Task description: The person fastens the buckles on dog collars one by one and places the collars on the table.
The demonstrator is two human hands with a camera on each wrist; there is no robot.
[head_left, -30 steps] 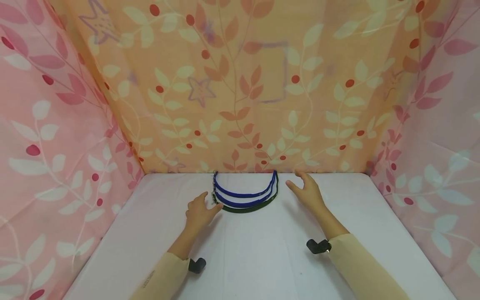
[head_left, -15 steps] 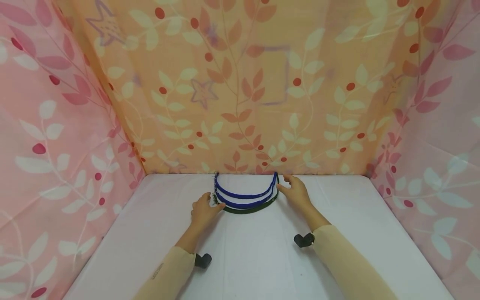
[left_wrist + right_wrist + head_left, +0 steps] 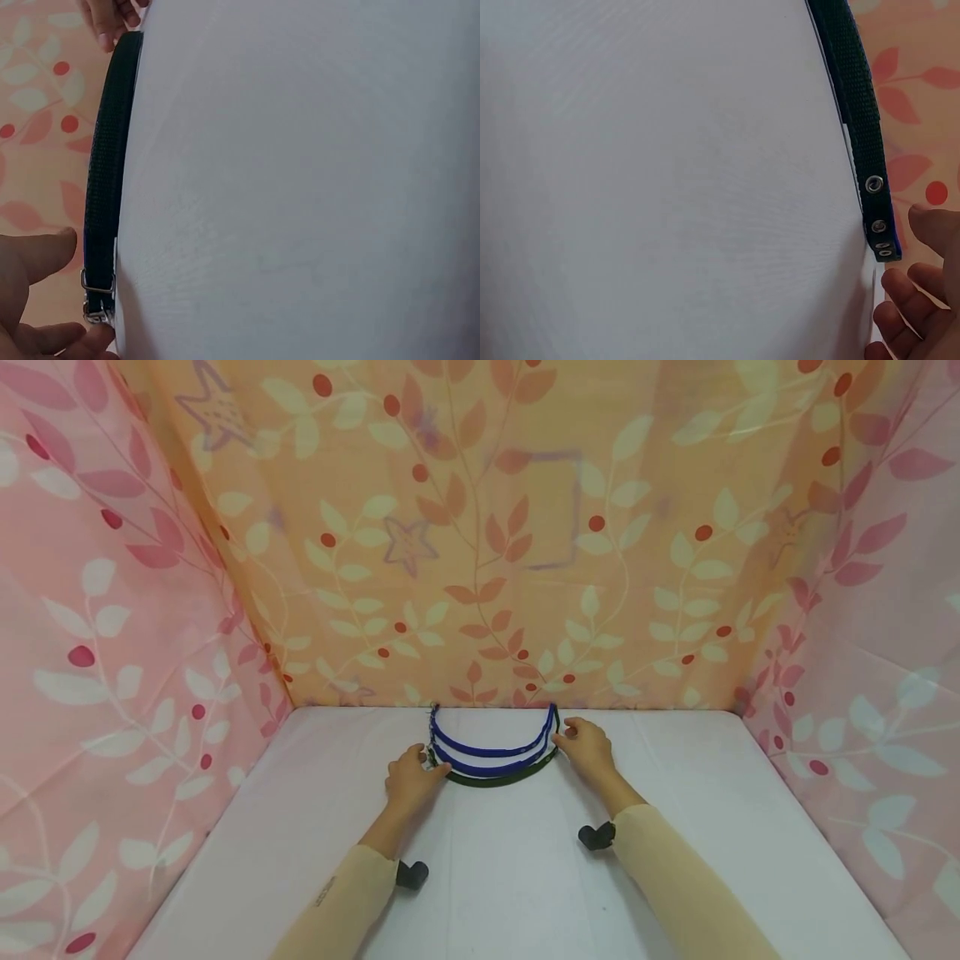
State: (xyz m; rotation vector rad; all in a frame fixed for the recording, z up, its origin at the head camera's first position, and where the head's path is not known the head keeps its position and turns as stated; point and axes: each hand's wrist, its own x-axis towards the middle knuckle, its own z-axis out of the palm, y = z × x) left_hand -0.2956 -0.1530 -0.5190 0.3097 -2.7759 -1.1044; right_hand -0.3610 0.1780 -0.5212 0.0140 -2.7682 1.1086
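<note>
Three curved webbing collars lie one behind another on the white table: a dark green collar [image 3: 487,782] in front, then a blue collar [image 3: 480,771] and another blue collar [image 3: 487,752] behind. My left hand [image 3: 411,778] is at the green collar's left end. In the left wrist view, fingertips meet its metal buckle [image 3: 97,283] while the thumb [image 3: 45,255] stands apart. At the other end, my right hand [image 3: 588,752] has its thumb and fingers spread around the tip. The right wrist view shows metal eyelets [image 3: 874,184] there, with a gap to the thumb [image 3: 928,229].
The white table [image 3: 495,877] ends at a patterned orange curtain [image 3: 480,568] just behind the collars. Pink patterned curtains [image 3: 135,693] stand on both sides. Black cameras [image 3: 597,837] are worn at both wrists.
My right hand has moved left and inward to the green collar's right end. My left hand has shifted slightly right, closer to the buckle end. The collars lie as before.
</note>
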